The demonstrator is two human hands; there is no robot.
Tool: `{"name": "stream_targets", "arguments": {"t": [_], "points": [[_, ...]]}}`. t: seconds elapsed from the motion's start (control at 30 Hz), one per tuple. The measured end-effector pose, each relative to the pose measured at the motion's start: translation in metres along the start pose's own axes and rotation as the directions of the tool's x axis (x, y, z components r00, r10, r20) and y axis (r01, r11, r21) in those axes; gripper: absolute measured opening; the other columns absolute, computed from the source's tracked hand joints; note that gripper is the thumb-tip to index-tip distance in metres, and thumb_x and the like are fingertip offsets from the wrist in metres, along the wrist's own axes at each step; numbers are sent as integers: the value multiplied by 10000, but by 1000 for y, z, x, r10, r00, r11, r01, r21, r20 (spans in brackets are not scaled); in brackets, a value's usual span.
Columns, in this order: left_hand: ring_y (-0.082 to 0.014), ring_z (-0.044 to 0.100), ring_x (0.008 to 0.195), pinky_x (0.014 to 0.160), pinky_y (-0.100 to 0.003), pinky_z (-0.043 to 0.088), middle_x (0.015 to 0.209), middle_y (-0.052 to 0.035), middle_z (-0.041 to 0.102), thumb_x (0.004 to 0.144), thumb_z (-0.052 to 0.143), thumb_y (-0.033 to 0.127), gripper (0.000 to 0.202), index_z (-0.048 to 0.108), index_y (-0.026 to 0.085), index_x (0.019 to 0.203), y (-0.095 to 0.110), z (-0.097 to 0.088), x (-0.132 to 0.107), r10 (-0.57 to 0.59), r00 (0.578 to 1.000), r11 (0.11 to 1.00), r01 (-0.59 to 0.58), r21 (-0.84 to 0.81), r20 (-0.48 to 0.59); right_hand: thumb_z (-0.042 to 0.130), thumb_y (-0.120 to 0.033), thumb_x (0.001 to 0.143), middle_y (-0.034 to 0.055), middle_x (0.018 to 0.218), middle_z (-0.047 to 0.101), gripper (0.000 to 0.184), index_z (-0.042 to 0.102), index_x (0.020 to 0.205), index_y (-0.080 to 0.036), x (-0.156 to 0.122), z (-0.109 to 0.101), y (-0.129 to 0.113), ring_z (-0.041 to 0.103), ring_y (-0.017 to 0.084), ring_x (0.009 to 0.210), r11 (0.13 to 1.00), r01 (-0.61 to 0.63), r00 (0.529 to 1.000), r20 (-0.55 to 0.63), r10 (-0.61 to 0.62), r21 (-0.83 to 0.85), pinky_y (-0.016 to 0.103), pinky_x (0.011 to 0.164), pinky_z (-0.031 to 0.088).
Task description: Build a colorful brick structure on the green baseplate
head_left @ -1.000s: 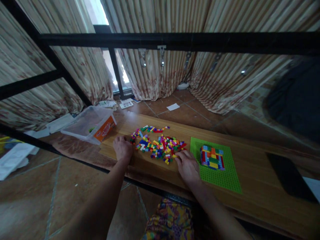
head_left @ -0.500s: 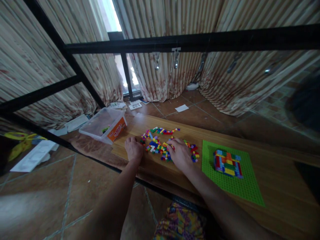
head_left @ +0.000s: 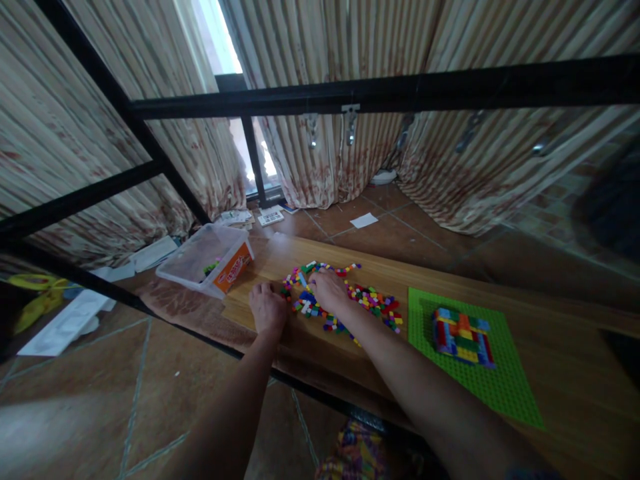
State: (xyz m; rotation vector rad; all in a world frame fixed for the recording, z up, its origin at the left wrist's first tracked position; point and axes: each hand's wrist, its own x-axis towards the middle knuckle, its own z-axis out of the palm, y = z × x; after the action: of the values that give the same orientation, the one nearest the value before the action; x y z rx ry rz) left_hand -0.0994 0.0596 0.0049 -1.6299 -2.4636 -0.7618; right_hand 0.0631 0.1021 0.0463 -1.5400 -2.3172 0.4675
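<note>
Loose toy building bricks (head_left: 371, 300) in many colours lie scattered on a wooden board (head_left: 280, 250). At the left end of the pile rests my left hand (head_left: 267, 308), its fingers curled down against the wood; whatever may be in them is hidden. My right hand (head_left: 327, 288) reaches over the far left part of the pile with fingers bent together among the bricks, by a light blue one. Its fingertips are too small to show what they grip. Right of the pile, a built brick model (head_left: 464, 337) stands on a green studded baseplate (head_left: 510, 390).
A clear plastic box (head_left: 187, 257) with an orange label and a few green bricks stands left of my left hand. Black metal bars (head_left: 350, 93) cross in front of striped curtains (head_left: 295, 53). White paper (head_left: 364, 220) lies on the tiled floor.
My right hand has moved left and away from me across the pile, uncovering bricks at its right. My left hand has stayed in nearly the same place. The view has shifted slightly.
</note>
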Motion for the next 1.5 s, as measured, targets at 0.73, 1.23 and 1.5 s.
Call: {"name": "stream_targets", "arguments": {"t": [0.73, 1.23, 1.5], "points": [[-353, 541, 1055, 911, -473, 430, 1009, -189, 618, 729, 504, 135, 264, 673, 108, 930, 1, -4, 11, -23, 998, 999, 25, -35, 51, 747, -484, 703, 51, 828, 740, 387, 720, 990, -226, -261, -72, 93, 700, 197, 707, 364, -197, 698, -131, 704, 910, 337, 660, 580], [-245, 499, 1124, 1001, -377, 409, 1018, -28, 638, 738, 508, 142, 140, 582, 212, 834, 5, -2, 18, -160, 981, 983, 148, 107, 108, 799, -410, 639, 35, 874, 740, 357, 718, 927, -216, -268, -88, 125, 694, 175, 772, 309, -58, 563, -225, 795, 949, 348, 749, 573], [-315, 521, 1105, 955, -430, 433, 1086, -144, 617, 762, 498, 159, 230, 647, 139, 935, 6, -6, 13, -101, 991, 993, 94, 75, 90, 748, -455, 698, 51, 835, 741, 381, 699, 991, -216, -275, -83, 122, 702, 200, 768, 370, -166, 572, -216, 791, 914, 373, 753, 570]]}}
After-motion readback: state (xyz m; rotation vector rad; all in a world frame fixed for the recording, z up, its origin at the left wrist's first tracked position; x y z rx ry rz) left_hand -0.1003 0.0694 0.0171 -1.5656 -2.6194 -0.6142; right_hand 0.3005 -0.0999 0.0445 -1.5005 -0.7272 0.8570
